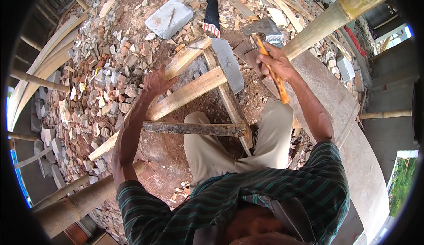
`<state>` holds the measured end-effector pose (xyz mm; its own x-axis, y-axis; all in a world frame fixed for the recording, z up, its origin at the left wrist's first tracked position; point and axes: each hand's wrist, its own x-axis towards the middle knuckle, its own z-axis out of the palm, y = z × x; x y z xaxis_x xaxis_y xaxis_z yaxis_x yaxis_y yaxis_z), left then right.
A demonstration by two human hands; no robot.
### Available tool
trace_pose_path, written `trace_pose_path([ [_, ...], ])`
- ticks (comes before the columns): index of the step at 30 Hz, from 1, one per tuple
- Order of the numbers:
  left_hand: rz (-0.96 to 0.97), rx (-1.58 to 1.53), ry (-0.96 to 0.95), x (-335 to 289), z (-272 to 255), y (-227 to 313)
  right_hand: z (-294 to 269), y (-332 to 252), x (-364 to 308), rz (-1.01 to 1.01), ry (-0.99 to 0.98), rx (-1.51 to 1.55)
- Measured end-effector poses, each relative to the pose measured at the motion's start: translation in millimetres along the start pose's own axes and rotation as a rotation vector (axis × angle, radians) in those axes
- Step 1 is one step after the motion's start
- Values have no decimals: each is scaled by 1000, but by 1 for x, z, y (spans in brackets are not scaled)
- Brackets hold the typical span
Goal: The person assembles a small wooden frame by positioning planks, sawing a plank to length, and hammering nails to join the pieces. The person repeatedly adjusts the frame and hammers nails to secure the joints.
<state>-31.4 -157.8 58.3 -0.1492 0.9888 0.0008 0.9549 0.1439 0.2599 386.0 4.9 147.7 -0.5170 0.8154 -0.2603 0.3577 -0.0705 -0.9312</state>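
Your right hand (274,64) grips one orange-handled steel hatchet (266,46); your left hand (155,82) rests open on one rough wooden frame (194,88).

I see both bare arms stretched forward from striped short sleeves. My left hand (155,82) reaches out at full length, fingers spread and bent downward, palm pressing flat. My right hand (274,64) sits higher and further right — fist wrapped tight, knuckles up, wrist cocked slightly. The right forearm angles back toward my shoulder — elbow bent.
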Motion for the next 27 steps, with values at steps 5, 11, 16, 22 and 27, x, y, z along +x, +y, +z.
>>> trace_pose_path([
  [5,10,-7,55,-3,9,-9,83,-32,3,-392,69,-661],
  [11,43,-96,37,-4,9,-9,94,-107,12,-816,331,-580],
  [16,29,-109,7,-3,5,-9,107,-86,37,-836,313,-608],
  [22,-54,15,-40,-4,-3,0,122,-88,33,-451,-205,-1069],
  [27,-79,-122,-96,-1,-1,-2,107,-119,32,-1219,456,-175],
])
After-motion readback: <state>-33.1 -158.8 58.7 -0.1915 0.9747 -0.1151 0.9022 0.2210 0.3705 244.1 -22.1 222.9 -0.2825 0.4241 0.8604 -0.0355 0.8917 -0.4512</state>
